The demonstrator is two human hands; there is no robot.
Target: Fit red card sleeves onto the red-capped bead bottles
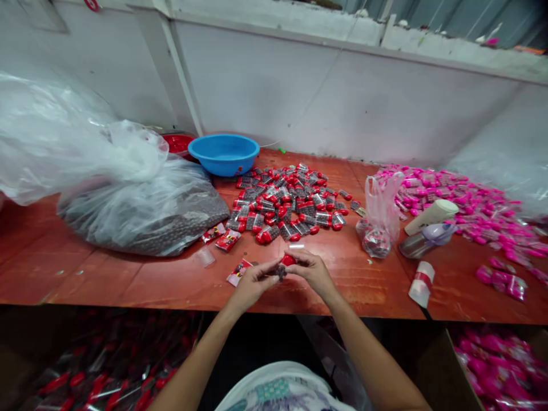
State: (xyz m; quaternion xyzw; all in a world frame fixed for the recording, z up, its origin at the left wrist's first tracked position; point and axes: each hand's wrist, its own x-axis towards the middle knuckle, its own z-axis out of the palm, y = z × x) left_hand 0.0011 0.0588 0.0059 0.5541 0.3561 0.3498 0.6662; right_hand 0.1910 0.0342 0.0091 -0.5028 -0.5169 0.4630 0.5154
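Low left: below the bench [154,279], red-ended clear items [103,371] lie in a dim heap.
Big sack: a clear plastic sack [141,211] full of small dark pieces slumps on the bench, well to the left of my hands.
Basins: behind the sack sits a red basin [176,142], partly hidden; just right of it stands a blue basin [223,155].
Packets: two red printed packets [228,240] lie by the sack's right edge, and a loose packet [238,272] lies just beside my left hand.
Left hand: my left hand [253,281] pinches a small dark piece [280,273] between thumb and fingers, just above the front of the bench.
Step in hand: I judge that I am working the dark piece and a red piece [288,260] against each other; whether they are joined I cannot tell.
Next move calls for: a steady left pinch and careful lining up on the right, I would say, since both pieces are small.
Red heap: beyond my hands spreads a pile of red-ended containers [291,200].
Right hand: my right hand [314,273] closes its fingertips on the red piece, touching the dark one.
Right side: a pink plastic bag [382,220], a tumbler [426,240] and a red-banded roll [422,283] stand before a pink heap [458,200].
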